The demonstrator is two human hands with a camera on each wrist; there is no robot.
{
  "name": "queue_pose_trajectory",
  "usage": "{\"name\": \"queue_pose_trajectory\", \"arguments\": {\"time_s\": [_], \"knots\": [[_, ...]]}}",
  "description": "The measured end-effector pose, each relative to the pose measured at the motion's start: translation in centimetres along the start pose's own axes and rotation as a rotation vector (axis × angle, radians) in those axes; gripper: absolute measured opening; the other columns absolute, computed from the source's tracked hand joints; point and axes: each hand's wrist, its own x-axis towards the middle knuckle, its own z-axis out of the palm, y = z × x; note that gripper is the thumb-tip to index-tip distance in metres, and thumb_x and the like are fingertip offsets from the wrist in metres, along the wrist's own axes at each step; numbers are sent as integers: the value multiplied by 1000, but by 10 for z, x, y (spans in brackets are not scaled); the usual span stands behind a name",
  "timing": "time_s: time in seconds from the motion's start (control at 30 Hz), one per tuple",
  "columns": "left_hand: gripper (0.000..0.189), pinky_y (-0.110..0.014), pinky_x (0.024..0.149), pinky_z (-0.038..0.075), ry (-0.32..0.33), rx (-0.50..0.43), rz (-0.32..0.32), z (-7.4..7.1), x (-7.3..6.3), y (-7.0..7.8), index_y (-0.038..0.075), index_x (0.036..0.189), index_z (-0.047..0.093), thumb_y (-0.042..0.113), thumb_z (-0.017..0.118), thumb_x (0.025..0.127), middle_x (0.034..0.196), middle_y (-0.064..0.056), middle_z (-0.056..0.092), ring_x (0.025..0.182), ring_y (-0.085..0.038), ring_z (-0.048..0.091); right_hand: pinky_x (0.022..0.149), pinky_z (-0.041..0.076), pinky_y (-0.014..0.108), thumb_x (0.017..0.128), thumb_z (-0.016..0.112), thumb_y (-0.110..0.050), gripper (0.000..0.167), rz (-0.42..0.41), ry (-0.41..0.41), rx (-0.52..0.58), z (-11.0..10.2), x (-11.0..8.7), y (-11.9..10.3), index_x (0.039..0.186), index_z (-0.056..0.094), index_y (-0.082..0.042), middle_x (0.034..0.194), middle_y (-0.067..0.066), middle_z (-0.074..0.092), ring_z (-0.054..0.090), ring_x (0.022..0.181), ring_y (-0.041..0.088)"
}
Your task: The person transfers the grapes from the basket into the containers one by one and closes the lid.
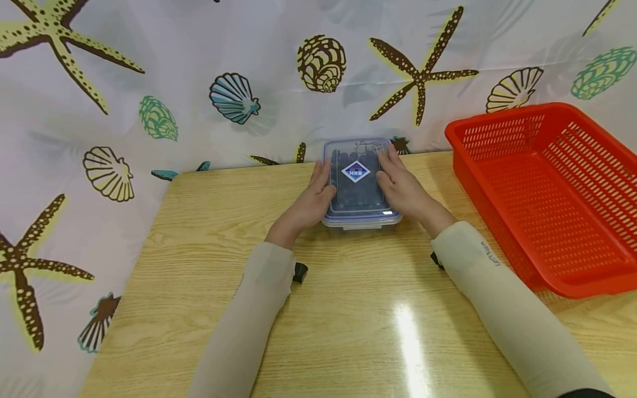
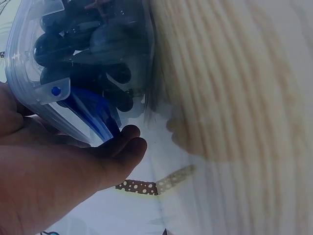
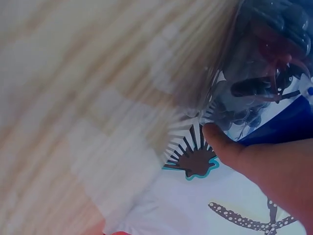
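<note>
A clear plastic food container [image 1: 361,202] with a lid and a blue seal sits near the back of the table. Dark, rounded pieces, apparently grapes [image 2: 105,44], fill it and show through the walls. My left hand [image 1: 309,203] grips its left side, thumb at the lid's edge. Along the right side, my right hand [image 1: 405,189] holds it the same way. Fingers of the left hand touch a blue side latch [image 2: 93,110] in the left wrist view. Another blue latch [image 3: 288,122] lies beside the right hand in the right wrist view; whether either latch is fastened I cannot tell.
To the right stands a red perforated plastic basket [image 1: 497,213], close to the right forearm. The wood-grain table [image 1: 209,265] meets a white cloth [image 1: 278,55] printed with shells and starfish at its back and left edges.
</note>
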Motion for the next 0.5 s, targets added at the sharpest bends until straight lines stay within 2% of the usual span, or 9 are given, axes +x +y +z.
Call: {"name": "queue_pose_trajectory", "arguments": {"time_s": [0.5], "knots": [[63, -34, 120, -2, 40, 1, 24, 2, 2, -3, 17, 164, 0, 21, 29, 108, 168, 0, -16, 151, -12, -15, 121, 8, 41, 111, 29, -24, 59, 57, -43, -110, 0, -1, -6, 161, 7, -1, 167, 13, -13, -6, 153, 24]]}}
